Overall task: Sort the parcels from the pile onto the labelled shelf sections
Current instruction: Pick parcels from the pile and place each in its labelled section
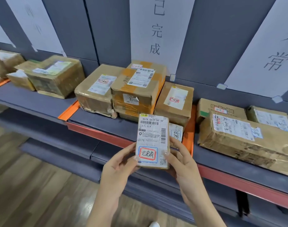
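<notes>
Small parcel (176, 134) half behind held parcel (152, 141)

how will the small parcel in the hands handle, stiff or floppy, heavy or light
Probably stiff: the small parcel looks flat though held only at its lower end. Likely light, since left hand and right hand carry it with fingertips. Flat and boxy, it should not roll.

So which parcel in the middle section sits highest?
The orange-taped box, topping a stack; the left box and right box beside it rest on the shelf.

Forward together, left hand (118, 163) and right hand (181, 161), fingers and thumbs around one parcel (152, 140)
</notes>
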Tool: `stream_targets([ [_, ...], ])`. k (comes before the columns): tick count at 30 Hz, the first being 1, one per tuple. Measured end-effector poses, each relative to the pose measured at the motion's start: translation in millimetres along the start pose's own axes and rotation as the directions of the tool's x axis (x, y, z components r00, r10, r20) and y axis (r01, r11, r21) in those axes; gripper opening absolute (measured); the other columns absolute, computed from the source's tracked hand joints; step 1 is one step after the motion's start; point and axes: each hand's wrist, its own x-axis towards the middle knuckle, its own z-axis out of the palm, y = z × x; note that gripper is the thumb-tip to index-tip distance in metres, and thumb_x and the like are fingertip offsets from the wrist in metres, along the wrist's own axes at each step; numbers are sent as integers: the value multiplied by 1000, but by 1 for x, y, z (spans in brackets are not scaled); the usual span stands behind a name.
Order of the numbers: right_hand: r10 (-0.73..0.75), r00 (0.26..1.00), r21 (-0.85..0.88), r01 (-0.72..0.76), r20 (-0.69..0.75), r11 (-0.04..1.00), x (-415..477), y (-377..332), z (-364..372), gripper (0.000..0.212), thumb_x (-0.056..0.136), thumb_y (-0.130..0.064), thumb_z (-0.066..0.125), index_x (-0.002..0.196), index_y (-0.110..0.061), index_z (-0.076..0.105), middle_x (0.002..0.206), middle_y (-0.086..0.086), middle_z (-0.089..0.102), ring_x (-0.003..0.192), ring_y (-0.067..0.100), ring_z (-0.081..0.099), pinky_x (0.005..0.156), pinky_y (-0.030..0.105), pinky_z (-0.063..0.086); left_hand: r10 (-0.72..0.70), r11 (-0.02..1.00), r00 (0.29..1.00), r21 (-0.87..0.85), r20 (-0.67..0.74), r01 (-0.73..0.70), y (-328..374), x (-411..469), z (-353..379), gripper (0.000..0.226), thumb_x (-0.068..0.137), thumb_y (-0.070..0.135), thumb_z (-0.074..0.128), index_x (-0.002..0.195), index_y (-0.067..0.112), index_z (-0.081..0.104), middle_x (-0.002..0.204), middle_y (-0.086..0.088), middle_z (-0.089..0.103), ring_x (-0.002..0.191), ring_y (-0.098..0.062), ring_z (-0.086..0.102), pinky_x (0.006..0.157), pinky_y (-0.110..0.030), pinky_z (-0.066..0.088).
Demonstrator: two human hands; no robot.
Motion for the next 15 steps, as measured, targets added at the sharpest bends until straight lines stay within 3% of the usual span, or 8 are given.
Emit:
stream_targets([
  [8, -30, 999, -16, 29, -31, 999, 25, -7, -9, 42, 94, -9, 61, 113, -46, 57, 105, -8, 75, 99, 10, 71, 73, 19, 56, -4, 1000, 1000, 11, 23, 4, 7, 29, 16, 30, 89, 1, 62, 109, 21, 70, 101, 1, 76, 97, -17, 72, 77, -28, 60],
  [15, -33, 995, -23, 31, -94, 999, 39, -14, -33, 41, 93, -15, 64, 117, -47, 57, 108, -6, 75, 103, 12, 70, 81, 25, 56, -3, 999, 998, 53, 70, -1, 7, 51, 47, 32, 90, 0, 61, 111, 23, 70, 100, 4, 76, 94, -15, 72, 78, -28, 59],
])
